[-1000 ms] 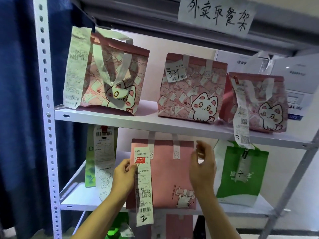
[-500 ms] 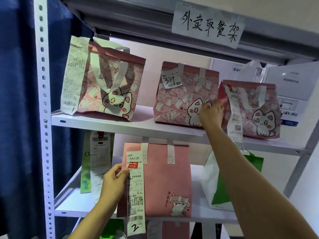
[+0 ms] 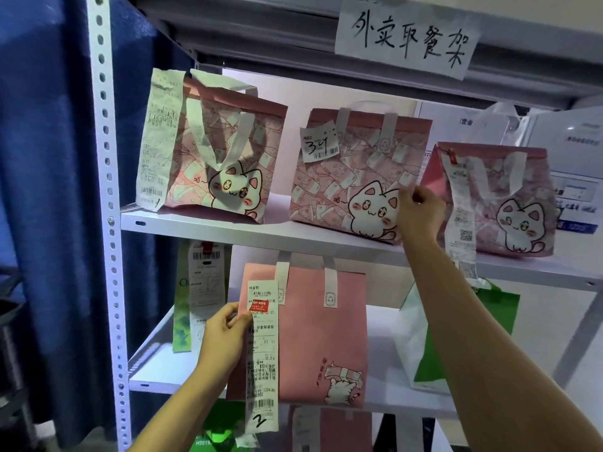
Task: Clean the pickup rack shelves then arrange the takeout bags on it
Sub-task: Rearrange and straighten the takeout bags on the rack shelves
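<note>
1. On the upper shelf (image 3: 228,228) of the white rack (image 3: 103,203), three pink cat-print bags stood in a row: a left bag (image 3: 225,151) with a long receipt (image 3: 158,141) hanging down its side, a middle bag (image 3: 355,177) tagged "34", and a right bag (image 3: 509,203) with its own receipt strip.
2. The right hand (image 3: 419,213) reached up between the middle and right bags, its fingers curled around the lower right edge of the middle bag.
3. On the lower shelf (image 3: 153,376), a plain pink bag (image 3: 313,337) stood upright near the front edge, with a receipt marked "2" (image 3: 261,370) hanging down its front past the shelf.
4. The left hand (image 3: 223,340) pinched that bag's left edge beside the receipt.
5. A green and white bag (image 3: 424,347) stood to the right, partly behind the right forearm, and a pale green bag (image 3: 182,308) stood at the far left.
6. A handwritten paper sign (image 3: 404,37) was fixed to the top beam.
</note>
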Demonstrator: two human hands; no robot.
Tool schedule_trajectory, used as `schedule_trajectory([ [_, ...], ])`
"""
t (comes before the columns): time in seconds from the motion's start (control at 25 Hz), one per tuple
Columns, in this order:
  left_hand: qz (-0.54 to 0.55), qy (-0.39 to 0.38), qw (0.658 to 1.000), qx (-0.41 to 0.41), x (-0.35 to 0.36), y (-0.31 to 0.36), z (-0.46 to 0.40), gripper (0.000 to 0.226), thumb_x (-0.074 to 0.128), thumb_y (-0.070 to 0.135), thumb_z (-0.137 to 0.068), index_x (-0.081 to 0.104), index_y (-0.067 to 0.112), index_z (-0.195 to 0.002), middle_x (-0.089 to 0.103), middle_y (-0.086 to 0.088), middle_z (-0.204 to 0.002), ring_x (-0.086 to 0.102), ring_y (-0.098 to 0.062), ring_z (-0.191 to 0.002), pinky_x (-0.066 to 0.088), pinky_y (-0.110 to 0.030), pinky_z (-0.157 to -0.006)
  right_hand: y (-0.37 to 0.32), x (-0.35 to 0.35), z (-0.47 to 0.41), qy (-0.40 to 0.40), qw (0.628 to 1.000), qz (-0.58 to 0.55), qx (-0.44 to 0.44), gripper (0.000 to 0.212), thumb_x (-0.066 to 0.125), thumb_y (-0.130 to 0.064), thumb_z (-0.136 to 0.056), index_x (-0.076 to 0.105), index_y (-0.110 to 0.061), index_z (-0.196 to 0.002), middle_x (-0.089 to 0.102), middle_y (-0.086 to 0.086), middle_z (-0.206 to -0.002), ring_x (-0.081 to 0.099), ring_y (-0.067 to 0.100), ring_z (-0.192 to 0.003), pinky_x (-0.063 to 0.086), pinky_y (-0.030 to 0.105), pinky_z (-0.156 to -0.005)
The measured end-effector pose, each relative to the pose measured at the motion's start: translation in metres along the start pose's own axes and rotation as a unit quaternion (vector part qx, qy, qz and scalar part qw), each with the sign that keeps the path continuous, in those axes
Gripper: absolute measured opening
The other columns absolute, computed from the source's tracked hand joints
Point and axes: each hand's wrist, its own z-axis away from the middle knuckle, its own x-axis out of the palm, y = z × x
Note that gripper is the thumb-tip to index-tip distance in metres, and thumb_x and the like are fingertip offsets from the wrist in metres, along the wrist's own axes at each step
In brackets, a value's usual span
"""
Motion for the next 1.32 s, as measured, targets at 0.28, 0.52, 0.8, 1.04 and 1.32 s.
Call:
schedule_trajectory([
  [0.28,-0.016,0.001,1.000,-0.022,-0.016,-0.007,0.017,0.017,0.057,0.010,-0.098,0.071,0.017,-0.096,0.079,0.004,-0.087,0.075,-0.013,-0.078,0.059,-0.029,-0.062,-0.012,-0.032,0.039,0.055,0.994,-0.096,-0.011,0.028,0.052,-0.032,-0.103,0.064,-0.018,-0.082,0.062,0.001,-0.072,0.055,0.010,-0.060,0.054,0.033,-0.057],
  [0.52,-0.031,-0.017,0.999,-0.020,-0.032,-0.016,0.041,0.019,0.057,0.008,-0.095,0.073,0.018,-0.091,0.078,0.007,-0.083,0.073,-0.005,-0.071,0.051,-0.012,-0.054,-0.035,-0.078,0.079,0.087,0.991,-0.106,0.005,0.021,0.058,-0.033,-0.098,0.067,-0.028,-0.080,0.068,-0.007,-0.074,0.060,0.011,-0.062,0.056,0.035,-0.059],
  [0.8,-0.038,-0.020,0.997,-0.061,-0.065,-0.035,0.059,0.018,0.057,0.010,-0.095,0.073,0.016,-0.093,0.078,0.000,-0.086,0.074,-0.016,-0.077,0.058,-0.029,-0.065,-0.024,-0.138,0.157,0.093,0.986,-0.136,0.022,0.016,0.062,-0.036,-0.099,0.069,-0.028,-0.088,0.075,-0.013,-0.082,0.070,0.002,-0.071,0.058,0.023,-0.060],
  [1.04,-0.023,-0.021,0.994,-0.106,-0.082,-0.057,0.076,0.017,0.058,0.010,-0.095,0.074,0.018,-0.091,0.078,-0.005,-0.087,0.075,-0.023,-0.077,0.058,-0.039,-0.071,0.026,-0.177,0.225,0.099,0.984,-0.126,0.075,0.012,0.063,-0.036,-0.099,0.071,-0.027,-0.098,0.078,-0.005,-0.094,0.075,0.011,-0.084,0.061,0.029,-0.063],
  [1.32,-0.035,-0.005,0.991,-0.131,-0.096,-0.076,0.088,0.015,0.058,0.014,-0.097,0.072,0.018,-0.094,0.079,-0.001,-0.087,0.076,-0.018,-0.076,0.056,-0.033,-0.065,0.097,-0.212,0.257,0.163,0.978,-0.080,0.106,0.012,0.060,-0.040,-0.099,0.067,-0.030,-0.097,0.072,-0.001,-0.100,0.069,0.017,-0.090,0.058,0.033,-0.069],
])
